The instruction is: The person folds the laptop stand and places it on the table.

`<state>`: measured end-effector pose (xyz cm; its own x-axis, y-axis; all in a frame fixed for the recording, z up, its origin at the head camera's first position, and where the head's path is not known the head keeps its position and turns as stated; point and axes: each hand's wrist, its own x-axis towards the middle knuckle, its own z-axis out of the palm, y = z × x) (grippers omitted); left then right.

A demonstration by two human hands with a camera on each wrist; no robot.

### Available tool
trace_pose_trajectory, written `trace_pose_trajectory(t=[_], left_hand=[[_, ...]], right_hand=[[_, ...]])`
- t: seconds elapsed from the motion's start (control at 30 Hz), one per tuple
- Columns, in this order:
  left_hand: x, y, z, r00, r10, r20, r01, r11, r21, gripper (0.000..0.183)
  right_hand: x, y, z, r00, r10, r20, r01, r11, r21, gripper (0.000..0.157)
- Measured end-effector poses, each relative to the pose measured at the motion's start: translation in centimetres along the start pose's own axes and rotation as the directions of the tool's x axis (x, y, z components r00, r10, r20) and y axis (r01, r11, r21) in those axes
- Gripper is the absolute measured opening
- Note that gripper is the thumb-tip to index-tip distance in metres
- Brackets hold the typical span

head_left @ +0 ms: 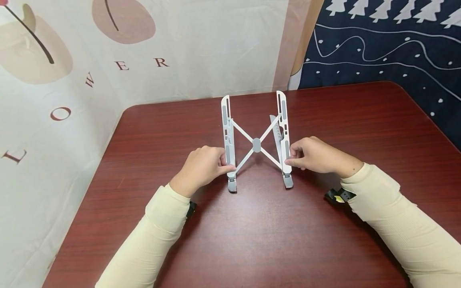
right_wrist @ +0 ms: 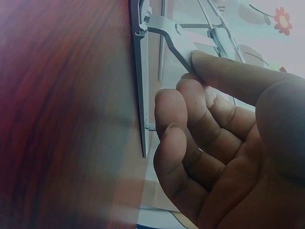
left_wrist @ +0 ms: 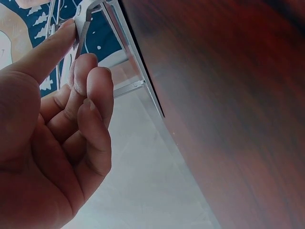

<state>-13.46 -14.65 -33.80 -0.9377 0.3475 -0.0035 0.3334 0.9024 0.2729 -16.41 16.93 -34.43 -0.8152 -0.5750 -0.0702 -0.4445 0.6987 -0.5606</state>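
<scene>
A silver folding laptop stand [head_left: 256, 145] stands unfolded on the table, its crossed bars spread between two raised side rails with grey pads. My left hand [head_left: 203, 166] pinches the near part of the left rail between thumb and fingers. On the other side, my right hand [head_left: 317, 156] pinches the right rail at about the same height. In the left wrist view the thumb of the left hand [left_wrist: 71, 129] presses the metal arm near its hinge. The right wrist view has the right hand [right_wrist: 205, 138] with its thumb on the matching arm, above the base bar [right_wrist: 144, 95].
The dark red wooden table [head_left: 259, 232] lies under both forearms. Behind it hangs a pale curtain [head_left: 216, 52] with printed letters, and a navy cloth [head_left: 378, 52] with white trees at the right. A black strap [head_left: 340, 196] hangs below the right cuff.
</scene>
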Motion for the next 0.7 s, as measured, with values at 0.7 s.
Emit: trace_pose_trajectory(t=[0.7], left_hand=[[0.01,0.27,-0.05,1.000,-0.007,0.016,0.007,1.000,-0.006,0.036]], right_hand=[[-0.05,-0.04,0.17,1.000,-0.014,0.002,0.014,1.000,-0.001,0.030]])
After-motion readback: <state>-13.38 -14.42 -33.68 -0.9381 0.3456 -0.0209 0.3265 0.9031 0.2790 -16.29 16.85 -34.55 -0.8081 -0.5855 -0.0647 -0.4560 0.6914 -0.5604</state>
